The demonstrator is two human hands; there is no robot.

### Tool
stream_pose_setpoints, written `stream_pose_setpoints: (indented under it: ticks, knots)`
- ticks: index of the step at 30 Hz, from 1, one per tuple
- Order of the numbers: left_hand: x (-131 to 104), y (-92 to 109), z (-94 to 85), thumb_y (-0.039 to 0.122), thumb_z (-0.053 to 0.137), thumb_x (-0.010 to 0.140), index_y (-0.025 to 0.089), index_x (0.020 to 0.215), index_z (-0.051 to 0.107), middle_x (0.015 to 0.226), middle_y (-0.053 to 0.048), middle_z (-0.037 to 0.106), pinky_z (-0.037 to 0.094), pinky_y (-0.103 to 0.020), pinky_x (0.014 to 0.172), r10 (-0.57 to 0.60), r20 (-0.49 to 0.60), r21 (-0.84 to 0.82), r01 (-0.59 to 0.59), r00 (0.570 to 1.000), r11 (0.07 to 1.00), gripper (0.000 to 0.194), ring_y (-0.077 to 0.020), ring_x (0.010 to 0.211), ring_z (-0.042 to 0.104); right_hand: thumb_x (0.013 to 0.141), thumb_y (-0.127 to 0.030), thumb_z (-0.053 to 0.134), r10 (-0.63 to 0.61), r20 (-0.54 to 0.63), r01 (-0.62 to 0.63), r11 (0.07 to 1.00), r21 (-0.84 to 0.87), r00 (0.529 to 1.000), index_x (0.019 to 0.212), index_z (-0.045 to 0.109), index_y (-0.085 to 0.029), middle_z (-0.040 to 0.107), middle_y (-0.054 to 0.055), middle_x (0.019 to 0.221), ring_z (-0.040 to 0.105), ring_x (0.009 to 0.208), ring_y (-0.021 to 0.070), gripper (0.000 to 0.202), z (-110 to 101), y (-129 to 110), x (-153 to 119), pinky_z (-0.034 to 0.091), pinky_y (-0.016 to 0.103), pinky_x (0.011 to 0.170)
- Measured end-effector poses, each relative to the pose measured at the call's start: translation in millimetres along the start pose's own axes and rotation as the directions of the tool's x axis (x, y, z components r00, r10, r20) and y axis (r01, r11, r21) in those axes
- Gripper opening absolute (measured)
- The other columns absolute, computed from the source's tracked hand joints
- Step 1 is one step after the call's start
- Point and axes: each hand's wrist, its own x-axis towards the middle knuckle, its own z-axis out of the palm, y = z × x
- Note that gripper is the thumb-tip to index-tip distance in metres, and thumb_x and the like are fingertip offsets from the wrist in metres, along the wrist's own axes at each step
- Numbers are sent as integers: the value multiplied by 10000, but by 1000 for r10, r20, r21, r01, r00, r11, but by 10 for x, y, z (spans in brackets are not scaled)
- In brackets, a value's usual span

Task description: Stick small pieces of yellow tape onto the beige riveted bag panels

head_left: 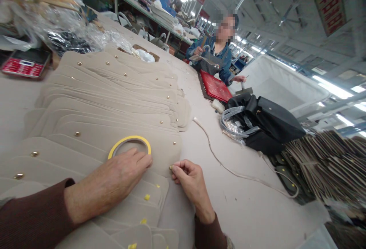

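Observation:
My left hand is closed on a roll of yellow tape, resting over the beige panels. Thumb and fingers of my right hand are pinched together at the right edge of a beige panel. A small yellowish spot shows at those fingertips; tape or stud, I cannot tell. Many such panels lie overlapped in rows, several with gold studs. Nearer to me, small yellow tape bits sit on the panels' right ends.
A white cord curves across the table, right of the panels. Beyond it are a black bag, a red tray and stacked dark pieces. A co-worker is across the table. Plastic wrap and a red-black scale are at left.

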Motion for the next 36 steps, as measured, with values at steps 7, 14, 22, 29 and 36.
stream_pose_setpoints:
  ticks: [7,14,22,29,36]
  knots:
    - [15,9,29,-26,472,948,215,906,585,848,-42,597,348,-383,703,26,-7,85,-26,1000,996,269,-259,762,525,834,-351,632,-159,6,152,933,-326,987,756,762,-183,732,15,655,621,587,155,226,84,-56,-13,447,262,586]
    - [10,-10,68,-34,473,928,225,899,585,843,-39,590,336,-391,714,-13,36,87,10,999,996,283,-266,770,526,832,-328,680,-172,-33,150,927,-345,985,989,711,-202,631,-58,545,595,517,159,204,84,-58,0,455,257,560]
    - [55,10,1,-2,484,958,224,872,577,811,-25,584,335,-362,685,-13,5,30,13,1000,999,259,-243,737,520,883,-448,664,-105,-20,98,971,-220,994,837,765,-187,696,19,625,627,574,171,284,2,78,-119,489,271,576]
    - [27,62,-63,36,438,1004,221,895,588,834,-29,603,355,-354,680,0,-1,-48,0,1000,999,262,-238,762,537,959,-329,612,-366,-45,293,806,-514,929,792,776,-207,776,42,716,697,651,187,264,154,39,-49,471,284,656]
    - [19,43,-151,141,423,1070,227,921,615,869,-21,675,459,-333,713,31,-36,-149,-36,999,988,257,-210,784,625,860,-163,670,-312,83,296,739,-604,947,706,757,-222,690,-33,608,581,562,138,186,161,-113,-110,382,243,583]
